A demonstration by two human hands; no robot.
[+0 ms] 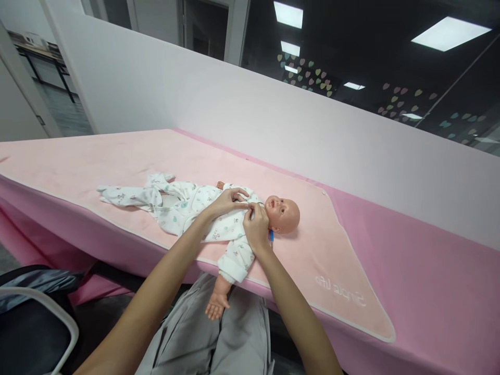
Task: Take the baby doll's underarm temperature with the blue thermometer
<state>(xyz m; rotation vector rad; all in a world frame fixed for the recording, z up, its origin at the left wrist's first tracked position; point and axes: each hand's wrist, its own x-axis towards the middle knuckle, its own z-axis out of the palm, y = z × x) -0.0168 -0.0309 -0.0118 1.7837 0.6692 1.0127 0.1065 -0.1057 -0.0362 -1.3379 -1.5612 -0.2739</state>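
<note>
A baby doll (288, 214) lies on its back, its bald head toward the right. It wears a white romper (224, 227) with small green and grey prints, and the legs of the garment stretch out to the left. My left hand (230, 202) is at the doll's upper chest, fingers pinched on the romper's front. Right beside it, my right hand (255, 224) pinches the cloth just below the doll's neck. The fingertips of both hands meet there and hide the exact spot they hold. One doll arm (219, 298) hangs over the near edge.
The doll rests on a light pink mat (312, 260) laid over a darker pink table cover (429, 271). A white wall (234, 109) with a dark window above it runs along the back. At lower left stands a chair (35, 323) with cloth on it.
</note>
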